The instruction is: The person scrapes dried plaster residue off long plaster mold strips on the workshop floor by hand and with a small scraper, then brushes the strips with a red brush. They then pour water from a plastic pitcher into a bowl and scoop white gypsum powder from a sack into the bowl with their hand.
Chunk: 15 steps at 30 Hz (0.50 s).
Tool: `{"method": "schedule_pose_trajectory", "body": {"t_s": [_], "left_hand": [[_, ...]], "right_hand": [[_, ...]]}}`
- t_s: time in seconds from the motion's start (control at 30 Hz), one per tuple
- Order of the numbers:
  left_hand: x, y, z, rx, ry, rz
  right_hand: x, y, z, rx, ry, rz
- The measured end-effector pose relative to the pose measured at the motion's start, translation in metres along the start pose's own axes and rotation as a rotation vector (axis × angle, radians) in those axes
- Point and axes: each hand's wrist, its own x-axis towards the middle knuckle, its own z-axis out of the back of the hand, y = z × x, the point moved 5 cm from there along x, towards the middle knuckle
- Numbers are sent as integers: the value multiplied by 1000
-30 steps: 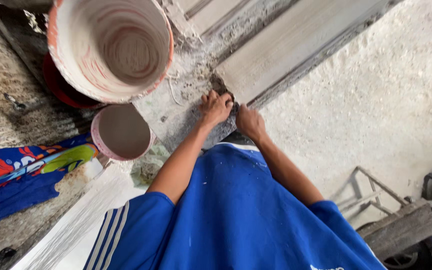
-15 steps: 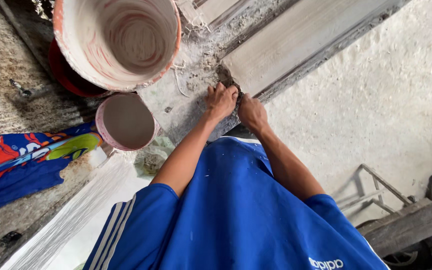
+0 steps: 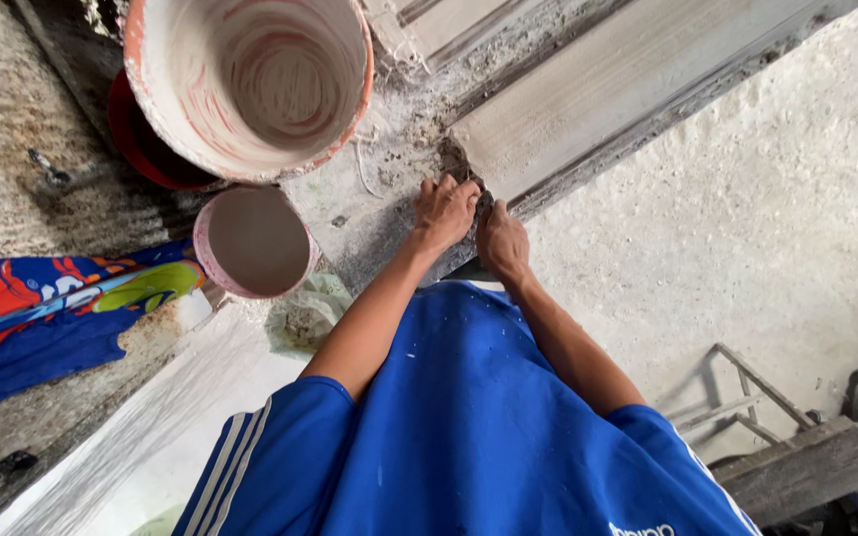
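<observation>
Both hands stay together at the slab's (image 3: 628, 74) near end, barely shifted since before. Left hand (image 3: 445, 210) lies palm-down, fingers spread on the corner; right hand (image 3: 500, 238) touches it, fingers curled at the edge. Whether either grips, I cannot tell. Buckets (image 3: 250, 79) sit left.

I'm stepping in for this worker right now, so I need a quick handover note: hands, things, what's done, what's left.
Left hand: fingers spread, pressing at the near end of the long plaster moulding; grip state unclear.
Right hand: beside it at the same end; what it holds is hidden.
Large plaster-coated bucket and small pink bucket sit left of the hands, apart from them.
Done: the moulding lies cast on the dusty bench.
Left: apparently working that end; the pictures do not show how far along it is.
</observation>
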Motion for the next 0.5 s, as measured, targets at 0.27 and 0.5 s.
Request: {"method": "schedule_pose_trajectory", "body": {"t_s": [0.27,0.5], "left_hand": [[-2,-3,4,22,18,-4],[0,-8,4,65,-2,-104]], "right_hand": [[-4,-8,11,-164,158,49],[-8,-8,5,-51,-11,72]]}}
